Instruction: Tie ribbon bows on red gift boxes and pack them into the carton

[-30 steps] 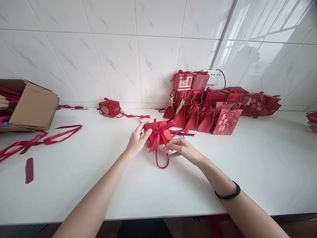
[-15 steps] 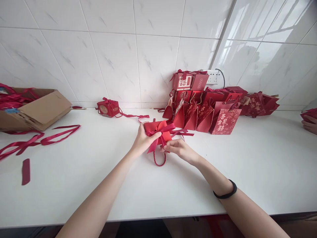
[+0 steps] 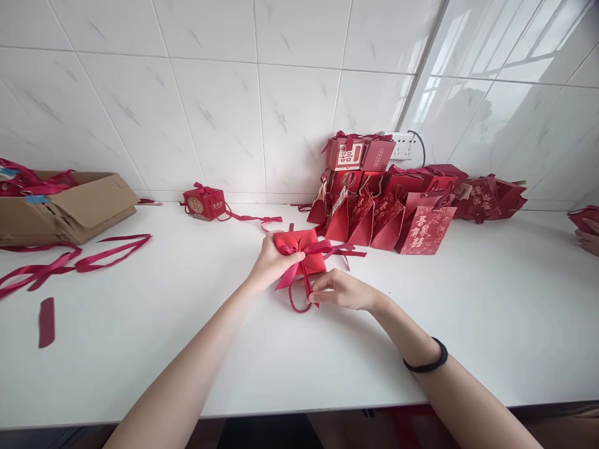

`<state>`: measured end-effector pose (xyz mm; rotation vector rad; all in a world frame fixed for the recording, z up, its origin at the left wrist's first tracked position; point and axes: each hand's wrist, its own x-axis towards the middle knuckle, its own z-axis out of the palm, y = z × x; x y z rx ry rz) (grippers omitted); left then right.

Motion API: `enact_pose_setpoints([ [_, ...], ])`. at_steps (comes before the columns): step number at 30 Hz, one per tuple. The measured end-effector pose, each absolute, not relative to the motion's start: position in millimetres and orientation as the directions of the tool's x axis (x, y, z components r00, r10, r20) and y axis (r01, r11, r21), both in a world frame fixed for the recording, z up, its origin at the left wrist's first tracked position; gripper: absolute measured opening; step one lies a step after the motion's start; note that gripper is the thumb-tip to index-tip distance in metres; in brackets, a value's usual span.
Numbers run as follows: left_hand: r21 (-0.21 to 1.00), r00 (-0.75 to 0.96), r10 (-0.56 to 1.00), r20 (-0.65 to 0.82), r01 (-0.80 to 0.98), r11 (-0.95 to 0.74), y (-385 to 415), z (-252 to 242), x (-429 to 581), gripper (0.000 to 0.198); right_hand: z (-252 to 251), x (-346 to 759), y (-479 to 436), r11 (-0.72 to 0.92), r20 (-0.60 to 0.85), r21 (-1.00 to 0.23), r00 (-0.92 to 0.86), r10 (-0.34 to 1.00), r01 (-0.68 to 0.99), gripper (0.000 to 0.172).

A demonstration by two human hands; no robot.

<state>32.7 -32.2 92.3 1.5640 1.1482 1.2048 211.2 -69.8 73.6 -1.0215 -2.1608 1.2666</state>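
Note:
A small red gift bag (image 3: 304, 249) lies on the white counter (image 3: 299, 349), tied with a dark red ribbon bow (image 3: 309, 251). Its red cord handle (image 3: 296, 302) loops toward me. My left hand (image 3: 271, 265) grips the bag's left side and the bow with closed fingers. My right hand (image 3: 341, 290) sits just below the bag, fingers pinched on a ribbon tail (image 3: 306, 280) that runs down from the bow.
A heap of red gift bags and boxes (image 3: 397, 199) stands against the tiled wall. A small red box (image 3: 203, 204) with ribbon sits at the back. A cardboard box (image 3: 70, 209) and loose ribbons (image 3: 70, 262) lie left. Another person's hand (image 3: 587, 240) shows at the right edge.
My right hand pulled the ribbon tail downward, away from the bow. The bow flattened and tightened. My left hand closed on the bag.

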Motion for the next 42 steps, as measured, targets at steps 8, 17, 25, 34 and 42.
enact_pose_setpoints([
  [8,0.97,0.133,0.973,0.187,0.131,-0.204,-33,89,33,0.036,97,221,-85,0.093,-0.333,-0.848,-0.66,0.674,0.522,0.036],
  [17,0.97,0.059,0.985,0.164,0.171,-0.171,-35,84,35,0.045,82,168,-109,-0.349,-0.381,-0.915,-0.716,0.585,0.201,0.071],
  [25,0.958,0.034,0.977,0.212,0.191,-0.214,-37,85,38,0.041,63,145,-107,-0.409,-0.334,-0.899,-0.358,0.872,-0.158,0.034],
  [34,0.96,0.052,0.983,0.176,0.213,-0.183,-35,81,35,0.046,60,145,-102,-0.335,-0.305,-0.935,-0.217,0.927,-0.116,0.029],
  [42,0.962,0.079,0.983,0.164,0.207,-0.177,-34,83,35,0.043,59,140,-106,-0.307,-0.279,-0.951,-0.354,0.892,-0.024,0.035],
])
